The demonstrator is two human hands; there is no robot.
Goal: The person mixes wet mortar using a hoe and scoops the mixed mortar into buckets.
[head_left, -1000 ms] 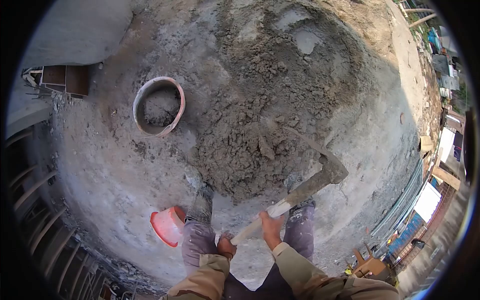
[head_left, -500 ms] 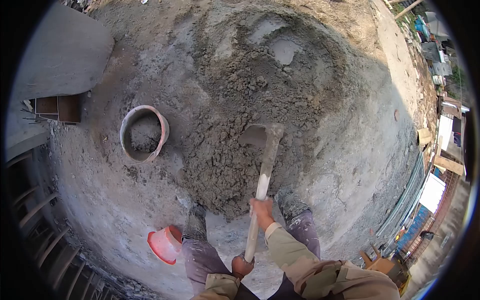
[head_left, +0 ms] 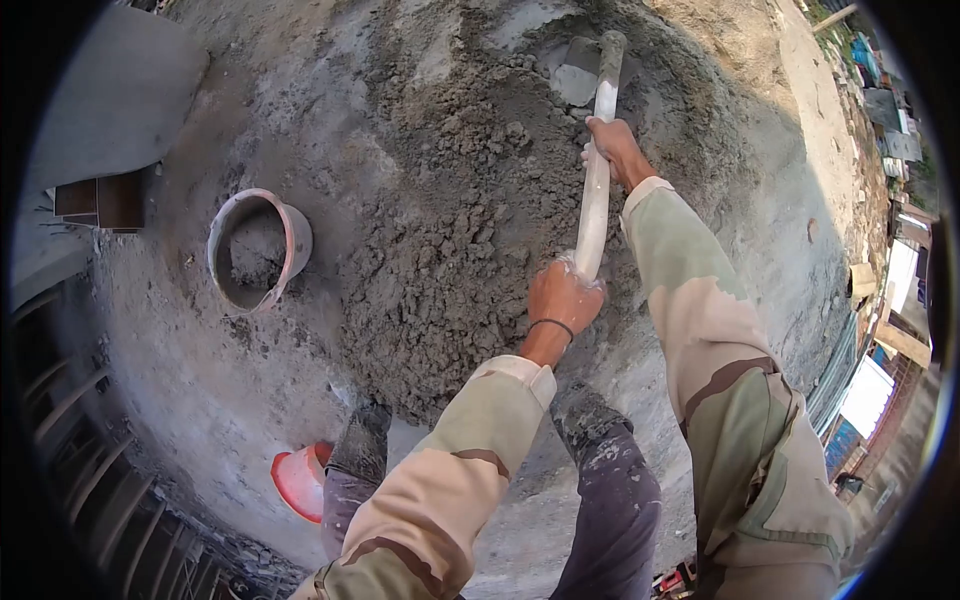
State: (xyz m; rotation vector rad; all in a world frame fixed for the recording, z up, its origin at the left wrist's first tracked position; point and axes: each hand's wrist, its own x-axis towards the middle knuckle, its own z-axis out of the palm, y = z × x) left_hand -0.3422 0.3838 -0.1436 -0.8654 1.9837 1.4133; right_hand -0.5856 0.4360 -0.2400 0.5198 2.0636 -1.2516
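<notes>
Both hands grip the pale wooden handle of a hoe (head_left: 594, 215). My left hand (head_left: 565, 300) is closed around the handle's near end, a dark band on its wrist. Higher up, my right hand (head_left: 617, 152) is wrapped around the shaft below the mud-caked head. The hoe's head is at the far part of a heap of wet grey mortar (head_left: 450, 235), beside a small pale puddle (head_left: 574, 86). How deep the blade sits in the mix cannot be made out.
To the left stands a round bucket (head_left: 297, 240) with grey mix inside. A red-and-white bucket (head_left: 300, 482) lies tipped near my left leg. A large grey slab (head_left: 115, 90) is at upper left, and curved bars (head_left: 75, 405) line the lower left. Building materials lie along the right edge.
The hoe has moved from the near middle of the heap to its far side by the puddle. Both arms have stretched forward, still holding the handle.
</notes>
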